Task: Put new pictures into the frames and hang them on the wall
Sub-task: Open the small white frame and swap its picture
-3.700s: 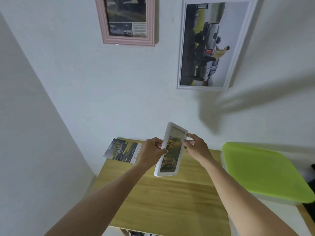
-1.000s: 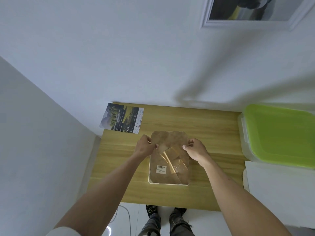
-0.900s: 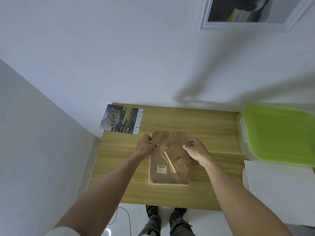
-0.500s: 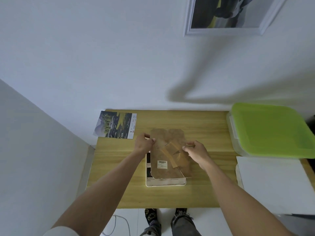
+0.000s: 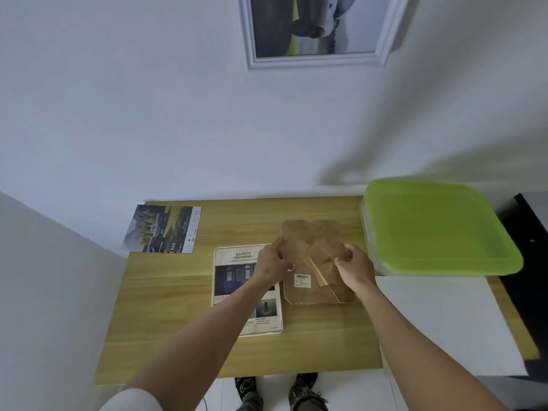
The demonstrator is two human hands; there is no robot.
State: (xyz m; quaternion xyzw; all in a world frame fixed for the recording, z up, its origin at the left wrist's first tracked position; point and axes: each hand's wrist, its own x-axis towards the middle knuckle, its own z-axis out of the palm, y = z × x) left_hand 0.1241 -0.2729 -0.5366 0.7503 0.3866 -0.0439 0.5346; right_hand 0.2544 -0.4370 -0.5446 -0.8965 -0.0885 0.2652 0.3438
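Brown backing board [image 5: 314, 262] is being pinched off by both hands, left [image 5: 271, 264] and right [image 5: 354, 268]; old print [image 5: 246, 287] is exposed, swap and hanging pending.

The person is showing two bare forearms, with nothing on the wrists or fingers of the left hand [image 5: 271, 264] or the right hand [image 5: 354, 268]. A white sleeve [image 5: 130, 400] is covering the left upper arm near the lower edge. Below the table edge, dark trousers [image 5: 249, 406], possibly frayed jeans, are showing above dark shoes or socks [image 5: 246, 387] with a pale pattern.
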